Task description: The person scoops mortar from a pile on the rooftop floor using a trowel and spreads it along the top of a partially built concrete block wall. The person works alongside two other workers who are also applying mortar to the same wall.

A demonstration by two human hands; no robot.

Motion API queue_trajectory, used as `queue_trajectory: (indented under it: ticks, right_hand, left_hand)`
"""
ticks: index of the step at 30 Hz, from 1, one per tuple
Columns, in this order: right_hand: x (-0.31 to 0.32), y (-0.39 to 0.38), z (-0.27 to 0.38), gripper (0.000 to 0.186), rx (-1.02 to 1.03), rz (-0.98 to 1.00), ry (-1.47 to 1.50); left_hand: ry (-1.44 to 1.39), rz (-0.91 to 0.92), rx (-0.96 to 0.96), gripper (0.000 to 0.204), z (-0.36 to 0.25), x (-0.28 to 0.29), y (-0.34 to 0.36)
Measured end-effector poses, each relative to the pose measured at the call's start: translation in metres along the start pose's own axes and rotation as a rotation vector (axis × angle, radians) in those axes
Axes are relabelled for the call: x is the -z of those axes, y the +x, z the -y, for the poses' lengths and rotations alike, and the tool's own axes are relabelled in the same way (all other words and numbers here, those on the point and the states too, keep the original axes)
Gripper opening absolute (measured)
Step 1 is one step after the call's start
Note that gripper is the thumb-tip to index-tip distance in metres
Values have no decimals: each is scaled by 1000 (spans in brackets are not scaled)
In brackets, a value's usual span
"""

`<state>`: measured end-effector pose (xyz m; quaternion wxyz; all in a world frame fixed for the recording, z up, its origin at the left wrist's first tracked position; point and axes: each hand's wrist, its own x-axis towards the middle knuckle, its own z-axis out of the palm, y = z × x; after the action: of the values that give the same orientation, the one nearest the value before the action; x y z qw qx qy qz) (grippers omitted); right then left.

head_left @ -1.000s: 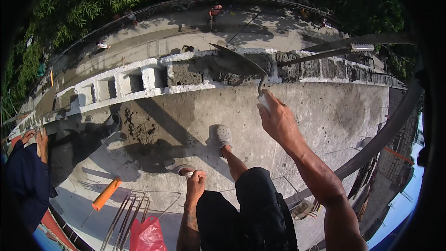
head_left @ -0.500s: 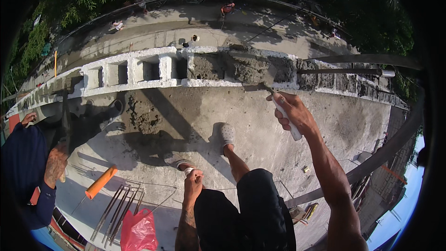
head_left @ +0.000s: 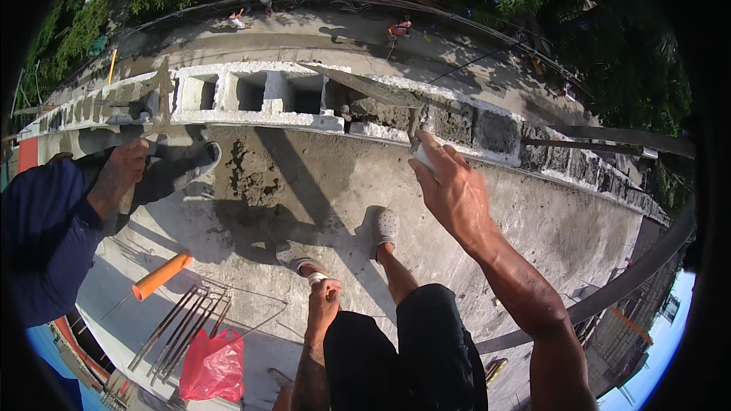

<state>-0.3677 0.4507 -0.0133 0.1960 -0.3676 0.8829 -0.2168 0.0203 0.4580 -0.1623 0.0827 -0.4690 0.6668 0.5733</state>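
head, right hand gripping trowel, blocks

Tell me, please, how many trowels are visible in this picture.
2: the person's trowel is in the right hand, its blade over the block wall; the co-worker's trowel is in the co-worker's hand at the left. Others may be hidden.

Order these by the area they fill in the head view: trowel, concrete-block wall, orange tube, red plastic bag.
1. Concrete-block wall
2. Red plastic bag
3. Orange tube and trowel: unranked; they look close, and the right hand hides the trowel's handle.
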Motion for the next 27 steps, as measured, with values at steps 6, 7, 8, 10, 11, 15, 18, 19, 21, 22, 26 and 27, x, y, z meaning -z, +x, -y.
queue_trajectory:
  ticks: [6, 7, 8, 10, 11, 15, 18, 19, 21, 22, 26, 27]
  right_hand:
    - [-2, -25, 9, 35, -138, -70, 299]
    - [0, -36, 14, 34, -212, -26, 422]
    - [2, -43, 18, 35, -281, -22, 546]
    - [-8, -59, 34, 41, -436, 95, 1232]
    - [-19, -57, 39, 41, -431, 154, 1484]
    - [-63, -47, 51, 41, -711, 294, 1802]
    - [-72, -51, 40, 45, -560, 246, 1700]
    - [-68, -58, 33, 45, -570, 240, 1659]
    - [-58, -72, 17, 46, -523, 161, 1695]
    - [-55, -74, 10, 47, -432, 137, 1780]
    - [-61, -57, -8, 51, -576, 239, 1510]
    - [-64, -48, -9, 51, -548, 283, 1507]
  left_hand:
    - [-82, -32, -9, 11, 22, 19, -7]
    - [-79, -16, 35, 12, 25, 22, -9]
    - [-12, 5, 110, 13, 28, 24, -12]
    - [122, 32, 161, 14, 31, 26, -13]
    - [120, 37, 109, 15, 32, 27, -14]
    - [33, 32, 85, 15, 31, 31, -14]
    - [-6, 3, 58, 14, 27, 35, -15]
    - [-8, 3, 82, 14, 26, 35, -16]
    - [-8, 7, 116, 13, 24, 34, -18]
    - [-8, 9, 125, 12, 23, 33, -17]
    - [-19, 31, 43, 12, 21, 21, -12]
    - [18, 56, 11, 16, 21, 19, -10]
